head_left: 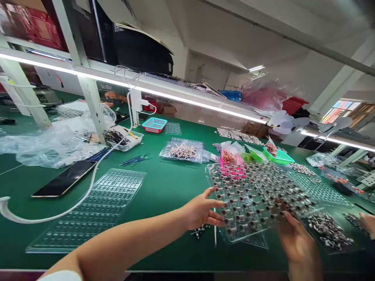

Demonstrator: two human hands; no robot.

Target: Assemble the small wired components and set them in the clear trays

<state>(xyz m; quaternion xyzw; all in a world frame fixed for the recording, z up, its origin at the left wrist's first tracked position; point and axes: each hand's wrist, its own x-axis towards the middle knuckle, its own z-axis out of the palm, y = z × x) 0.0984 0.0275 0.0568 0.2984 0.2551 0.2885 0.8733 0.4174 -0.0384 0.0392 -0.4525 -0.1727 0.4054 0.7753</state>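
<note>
A clear plastic tray (243, 203), its many pockets filled with small dark-and-white parts, is tilted above the table between my hands. My left hand (203, 210) grips the tray's left edge, with its fingers spread along the rim. Holding the near right side is my right hand (299, 238); its thumb shows in front, and its fingers are partly hidden behind the plastic. Beneath the tray, part of another clear sheet and a small cluster of dark-and-white parts (200, 231) lie on the green table. A heap of similar parts (329, 231) sits just right of my right hand.
Clear empty trays (96, 207) and a black phone (66, 179) lie left, crossed by a white cable (93, 175). Farther back are a blue-and-red basket (154, 125), a tray of pale parts (182, 151) and a green basket (279, 156). Another person's hand (368, 225) is at the right edge.
</note>
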